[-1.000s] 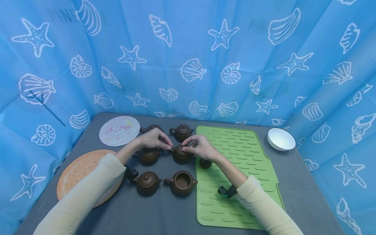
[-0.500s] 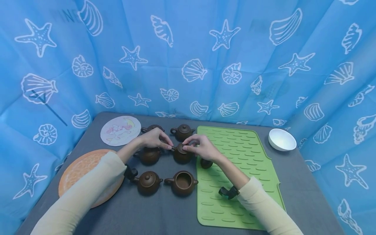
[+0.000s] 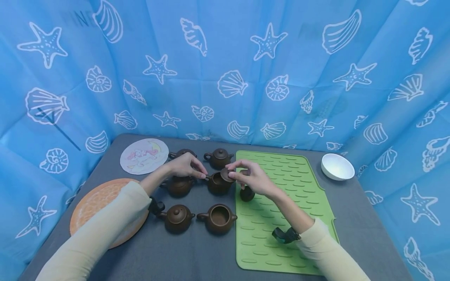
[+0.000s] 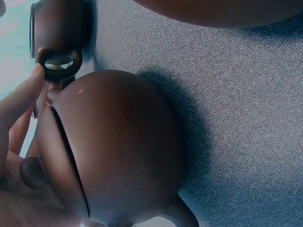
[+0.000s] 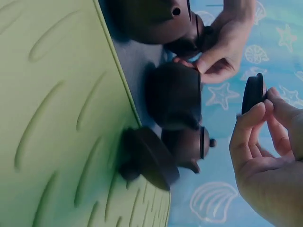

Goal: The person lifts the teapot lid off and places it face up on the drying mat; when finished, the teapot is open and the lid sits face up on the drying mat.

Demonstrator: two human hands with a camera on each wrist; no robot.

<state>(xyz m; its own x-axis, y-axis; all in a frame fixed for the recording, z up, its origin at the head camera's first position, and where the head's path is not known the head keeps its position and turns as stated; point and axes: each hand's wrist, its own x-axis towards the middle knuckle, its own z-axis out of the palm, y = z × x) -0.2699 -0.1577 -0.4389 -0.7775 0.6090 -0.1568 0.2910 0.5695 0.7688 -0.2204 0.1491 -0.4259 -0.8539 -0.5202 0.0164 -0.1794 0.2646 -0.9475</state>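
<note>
Grey cloth covers the table (image 3: 183, 253) where both your forearms reach in from the near edge. Your right hand (image 3: 253, 180) pinches a brown lid (image 3: 227, 174) just above the open middle teapot (image 3: 218, 184); your left hand (image 3: 184, 166) steadies that pot's spout with curled fingertips.

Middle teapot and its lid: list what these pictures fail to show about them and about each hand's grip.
- Head view: the left hand covers the handle of the middle teapot, so its grip there is hidden.
- Head view: the lid is too small to tell whether it is touching the rim.
- Left wrist view: a nearer teapot fills the frame and blocks the middle one.
- Right wrist view: the right hand pinches the lid edge-on; its knob is hidden.
</note>
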